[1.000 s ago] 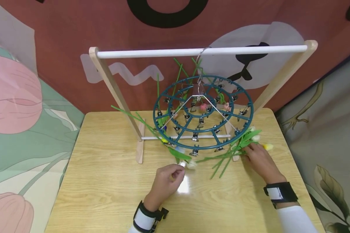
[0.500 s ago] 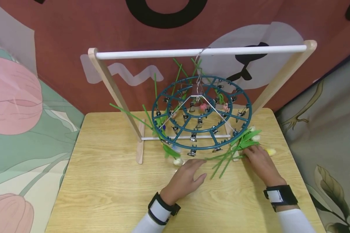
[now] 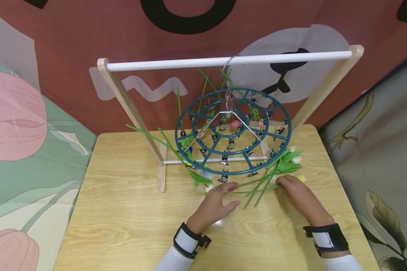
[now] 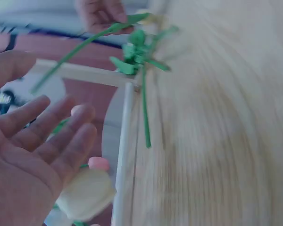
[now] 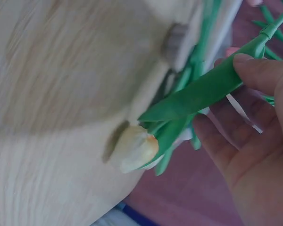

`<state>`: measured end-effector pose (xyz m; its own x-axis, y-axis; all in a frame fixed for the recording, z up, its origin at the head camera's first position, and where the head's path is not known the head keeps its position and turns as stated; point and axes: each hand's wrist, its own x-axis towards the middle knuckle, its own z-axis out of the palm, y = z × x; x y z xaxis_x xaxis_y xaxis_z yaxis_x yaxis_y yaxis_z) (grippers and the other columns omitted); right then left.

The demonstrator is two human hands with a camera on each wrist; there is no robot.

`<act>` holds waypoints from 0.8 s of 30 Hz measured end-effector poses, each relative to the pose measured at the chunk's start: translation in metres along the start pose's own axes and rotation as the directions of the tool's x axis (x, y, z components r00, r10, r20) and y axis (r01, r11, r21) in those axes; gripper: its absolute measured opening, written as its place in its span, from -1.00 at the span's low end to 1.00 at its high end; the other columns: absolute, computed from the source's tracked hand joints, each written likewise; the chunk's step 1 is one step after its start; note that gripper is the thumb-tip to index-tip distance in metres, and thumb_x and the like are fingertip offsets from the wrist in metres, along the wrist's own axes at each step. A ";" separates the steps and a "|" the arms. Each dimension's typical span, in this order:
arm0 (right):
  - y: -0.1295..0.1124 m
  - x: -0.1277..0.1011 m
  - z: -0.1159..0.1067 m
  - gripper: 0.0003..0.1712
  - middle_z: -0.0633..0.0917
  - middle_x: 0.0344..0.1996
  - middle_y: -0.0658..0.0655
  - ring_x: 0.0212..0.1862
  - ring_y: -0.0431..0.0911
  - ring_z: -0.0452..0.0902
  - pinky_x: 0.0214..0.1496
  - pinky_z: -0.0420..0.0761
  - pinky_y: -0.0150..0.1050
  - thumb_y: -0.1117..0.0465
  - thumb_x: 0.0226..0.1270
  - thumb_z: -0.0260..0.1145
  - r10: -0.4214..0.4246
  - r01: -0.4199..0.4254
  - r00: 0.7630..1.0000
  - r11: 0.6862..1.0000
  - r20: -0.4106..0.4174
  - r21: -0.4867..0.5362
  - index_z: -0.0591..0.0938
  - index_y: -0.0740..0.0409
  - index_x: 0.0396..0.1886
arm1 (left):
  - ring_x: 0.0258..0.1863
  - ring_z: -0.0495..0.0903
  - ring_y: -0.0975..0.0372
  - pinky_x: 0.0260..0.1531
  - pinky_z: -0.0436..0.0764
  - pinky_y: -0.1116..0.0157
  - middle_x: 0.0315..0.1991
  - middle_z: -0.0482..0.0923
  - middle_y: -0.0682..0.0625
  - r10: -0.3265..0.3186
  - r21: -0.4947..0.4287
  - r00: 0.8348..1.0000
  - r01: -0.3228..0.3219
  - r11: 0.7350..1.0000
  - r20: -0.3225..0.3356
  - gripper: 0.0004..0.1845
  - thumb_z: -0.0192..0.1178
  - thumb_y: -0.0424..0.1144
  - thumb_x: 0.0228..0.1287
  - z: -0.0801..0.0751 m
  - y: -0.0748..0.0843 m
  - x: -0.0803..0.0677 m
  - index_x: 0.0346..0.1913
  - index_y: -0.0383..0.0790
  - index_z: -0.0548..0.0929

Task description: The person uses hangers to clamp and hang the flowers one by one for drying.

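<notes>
My right hand, by the right foot of the stand, pinches an artificial yellow tulip at its green leaf and stem, between thumb and fingers. The tulip's stem points left toward my left hand. That hand has its fingers extended and spread, thumb apart, holding nothing, as the left wrist view also shows. Just beyond its fingertips lies a white tulip. More green-stemmed tulips with white heads lie in a bunch beside my right hand.
A round teal clip hanger with metal clips hangs from the white rail of a wooden stand. Several tulips hang behind and at its left, pink heads among them. The wooden table spans below; a patterned cloth backs it.
My left hand has moved right and unfolded its fingers, leaving the white tulip hanging or lying farther left. My right hand has drawn the yellow tulip slightly left and toward me from the bunch.
</notes>
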<state>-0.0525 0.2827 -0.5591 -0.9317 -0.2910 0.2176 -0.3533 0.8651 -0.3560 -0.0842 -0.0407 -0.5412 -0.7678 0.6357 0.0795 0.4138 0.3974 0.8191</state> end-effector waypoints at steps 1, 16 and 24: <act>-0.004 0.000 -0.002 -0.66 0.70 -0.18 0.11 -0.09 0.02 0.68 -0.11 0.74 0.00 0.52 0.17 0.48 0.001 -0.001 1.000 1.000 0.000 0.013 0.67 0.16 -0.11 | 0.23 0.63 0.16 0.23 0.68 0.13 0.26 0.64 -0.06 -0.021 -0.105 1.000 0.019 0.994 -0.018 -0.48 0.31 -0.12 0.46 -0.001 0.000 0.000 0.39 -0.15 0.50; -0.062 0.022 -0.007 -0.70 0.73 -0.13 -0.07 -0.04 -0.15 0.69 -0.04 0.77 -0.15 0.39 0.29 0.47 -0.049 0.039 0.998 0.974 0.037 0.221 0.67 0.02 -0.05 | 0.16 0.70 0.15 0.19 0.69 0.10 0.12 0.63 -0.44 0.041 -0.704 0.969 -0.206 0.680 -0.243 -0.76 0.12 -0.47 0.52 -0.005 0.008 -0.001 0.11 -0.53 0.63; -0.074 0.027 -0.004 -0.72 0.74 -0.08 0.00 -0.05 -0.07 0.71 -0.09 0.78 -0.08 0.36 0.33 0.45 0.043 -0.074 0.994 0.947 0.103 0.312 0.67 0.12 0.01 | 0.10 0.74 0.02 0.10 0.69 0.01 0.05 0.72 -0.21 0.013 -0.763 0.934 -0.300 0.572 -0.357 -0.80 0.02 -0.56 0.53 -0.009 0.010 -0.006 0.01 -0.73 0.53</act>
<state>-0.0508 0.2123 -0.5236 -0.9498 -0.2941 0.1069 -0.2926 0.7132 -0.6369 -0.0801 -0.0463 -0.5288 -0.8865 0.3622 0.2878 0.0939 -0.4682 0.8786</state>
